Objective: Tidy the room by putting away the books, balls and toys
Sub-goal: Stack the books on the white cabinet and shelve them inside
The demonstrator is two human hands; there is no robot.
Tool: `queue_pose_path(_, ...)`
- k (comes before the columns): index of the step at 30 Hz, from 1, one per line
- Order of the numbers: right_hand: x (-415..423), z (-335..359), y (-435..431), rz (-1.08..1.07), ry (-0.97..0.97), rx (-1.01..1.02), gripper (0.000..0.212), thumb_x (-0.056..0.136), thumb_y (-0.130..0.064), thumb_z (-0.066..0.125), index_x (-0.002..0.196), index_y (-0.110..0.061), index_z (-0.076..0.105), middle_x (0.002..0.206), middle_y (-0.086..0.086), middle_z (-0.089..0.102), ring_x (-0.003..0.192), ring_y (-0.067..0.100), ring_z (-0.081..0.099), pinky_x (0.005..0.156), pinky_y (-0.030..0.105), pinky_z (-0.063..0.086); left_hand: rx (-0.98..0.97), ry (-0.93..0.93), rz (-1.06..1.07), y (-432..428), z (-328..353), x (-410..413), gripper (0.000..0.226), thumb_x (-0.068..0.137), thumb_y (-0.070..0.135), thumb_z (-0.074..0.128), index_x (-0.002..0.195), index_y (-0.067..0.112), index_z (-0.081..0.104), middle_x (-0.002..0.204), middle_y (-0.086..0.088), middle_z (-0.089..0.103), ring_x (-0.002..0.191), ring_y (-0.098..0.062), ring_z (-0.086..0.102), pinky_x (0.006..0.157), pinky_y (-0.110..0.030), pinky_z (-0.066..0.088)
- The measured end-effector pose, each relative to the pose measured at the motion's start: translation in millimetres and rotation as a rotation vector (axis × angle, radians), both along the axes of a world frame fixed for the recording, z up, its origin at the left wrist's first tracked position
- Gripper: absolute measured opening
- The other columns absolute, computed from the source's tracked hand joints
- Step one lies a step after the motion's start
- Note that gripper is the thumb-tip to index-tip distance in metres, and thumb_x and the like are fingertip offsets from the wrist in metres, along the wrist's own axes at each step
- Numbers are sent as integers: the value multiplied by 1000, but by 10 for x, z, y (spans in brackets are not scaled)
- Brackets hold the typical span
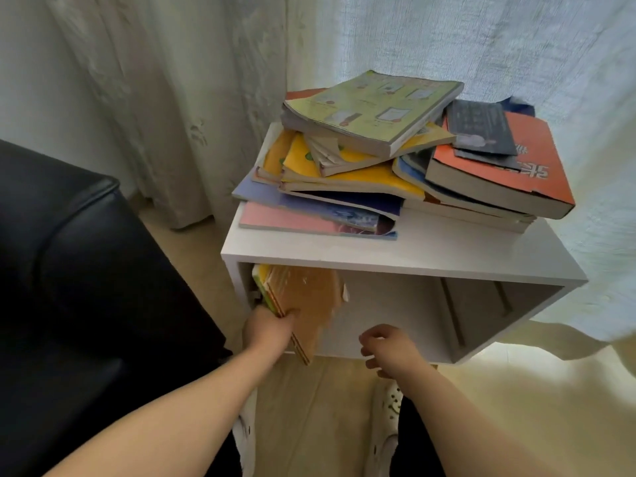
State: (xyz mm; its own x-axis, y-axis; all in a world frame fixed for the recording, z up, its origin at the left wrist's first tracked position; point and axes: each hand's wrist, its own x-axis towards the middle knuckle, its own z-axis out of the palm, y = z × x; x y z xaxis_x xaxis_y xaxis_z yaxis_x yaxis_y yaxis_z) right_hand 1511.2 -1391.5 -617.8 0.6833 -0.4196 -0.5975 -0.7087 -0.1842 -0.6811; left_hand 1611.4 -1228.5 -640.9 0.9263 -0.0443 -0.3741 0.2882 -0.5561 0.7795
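Left grip (pixel 268 330) clasps brown books (pixel 309 304) inside cubby (pixel 413 263) under book pile (pixel 378 149); right grip (pixel 389 349) loose, empty.

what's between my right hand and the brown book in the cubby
Nothing: in the head view, the stretch between the right hand and the brown book shows only the bare white inside of the cubby.

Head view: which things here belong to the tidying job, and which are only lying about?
Belong to the job:
brown-covered books inside the white cabinet, gripped by the left hand
book pile on the cabinet top
right hand, holding nothing

Only lying about:
black sofa
curtains
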Motion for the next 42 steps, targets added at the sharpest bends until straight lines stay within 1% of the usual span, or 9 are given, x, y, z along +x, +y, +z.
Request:
queue_pose_path(5,81,-81,66,16,-17,13,18,95,-24,51,105,-12,59,85,4,62,69,16,57,61,25,42,-9,-43,253,-219,-117,17,29,88,36,62,90,7,61,91,-13,67,84,-31,64,67,-30,47)
queue_pose_path(16,147,-198,105,88,4,16,21,95,-25,50,108,-11,60,88,6,62,72,18,57,58,23,40,-56,137,466,-266,-599,2,44,88,32,63,115,-3,60,117,-21,62,109,-38,57,83,-34,42)
queue_pose_path(20,171,-212,86,81,5,22,20,95,-25,51,106,-11,60,85,5,62,69,18,57,56,23,40,-122,139,511,-355,-579,28,45,86,33,66,113,-2,58,116,-20,62,106,-37,59,81,-35,44)
queue_pose_path(24,188,-205,87,99,2,22,19,94,-25,50,105,-12,61,85,4,61,70,18,57,59,24,41,-208,139,580,-371,-684,24,60,81,38,69,127,4,52,122,-14,61,110,-35,58,97,-41,46)
queue_pose_path(27,196,-186,82,105,-8,21,21,94,-23,50,106,-11,62,84,3,61,71,18,57,58,22,41,-237,111,625,-367,-773,88,59,81,39,69,128,8,53,120,-14,62,108,-35,60,97,-45,47)
queue_pose_path(34,196,-142,30,174,45,6,27,95,-26,49,111,-7,61,91,7,61,77,19,57,65,26,43,-410,254,627,-384,-852,239,62,82,35,69,131,4,47,126,-16,57,112,-36,57,97,-47,47)
queue_pose_path(36,208,-138,13,176,58,4,28,96,-27,49,112,-7,60,93,8,62,78,20,57,62,24,42,-452,324,644,-400,-851,338,73,72,42,74,131,12,46,127,-12,57,112,-34,57,99,-47,46)
queue_pose_path(38,220,-141,4,183,71,5,29,96,-27,48,113,-7,59,97,11,64,80,20,58,67,27,44,-390,382,619,-376,-888,413,76,64,47,77,128,17,48,124,-7,60,109,-31,59,100,-46,45)
queue_pose_path(42,257,-149,34,208,84,11,31,96,-29,47,116,-7,58,100,11,65,82,20,59,72,30,45,-270,450,540,-368,-833,420,58,81,48,65,122,11,50,116,-16,60,104,-35,59,91,-47,51)
